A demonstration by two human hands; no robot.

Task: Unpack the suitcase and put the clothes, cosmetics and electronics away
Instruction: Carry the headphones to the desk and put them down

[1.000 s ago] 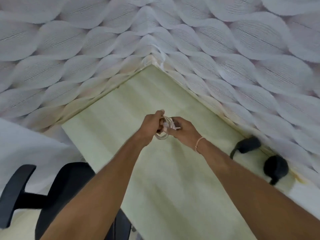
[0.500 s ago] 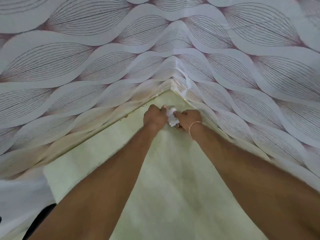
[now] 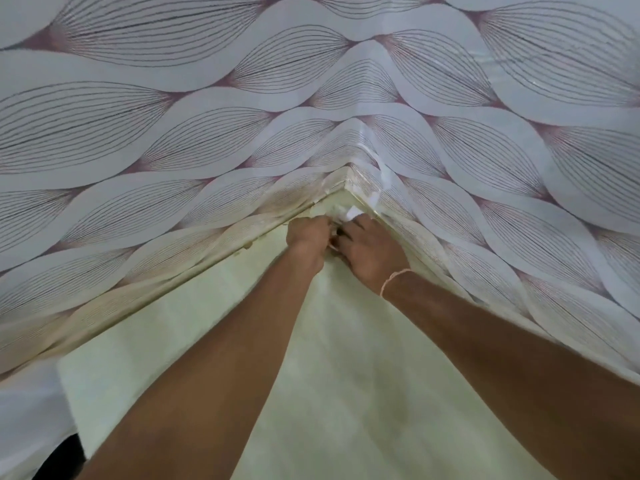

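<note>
While both forearms stretch away from me over the pale green counter (image 3: 346, 393), my two hands meet at its far corner, knuckle to knuckle. Nearest me, on the right wrist, sits a thin bracelet (image 3: 393, 278). Ahead of it, the right hand (image 3: 372, 249) lies knuckles-up with its fingers (image 3: 360, 223) curled down and forward; the left hand (image 3: 308, 233) is bunched beside it, touching it. Between the two sets of fingers a sliver of a small white bundle (image 3: 351, 213) shows, with another pale edge low in the gap between the hands. I judge it to be a coiled cable, one of the electronics, but most of it is hidden. Both hands are closed around it, neither one spread.

Just beyond the fingertips the counter ends in its corner, where two walls of leaf-patterned wallpaper (image 3: 242, 133) meet. A loose white strip (image 3: 375, 187) hangs off the wall seam, right above the bundle.

By my reading, the step in hand is setting the bundle down in that corner. To do it well, I would press the coil flat against the counter, let the left fingers hold its loops together while the right fingers slide out, and keep it clear of the peeling strip. Releasing both at once could let the coil spring apart.
</note>
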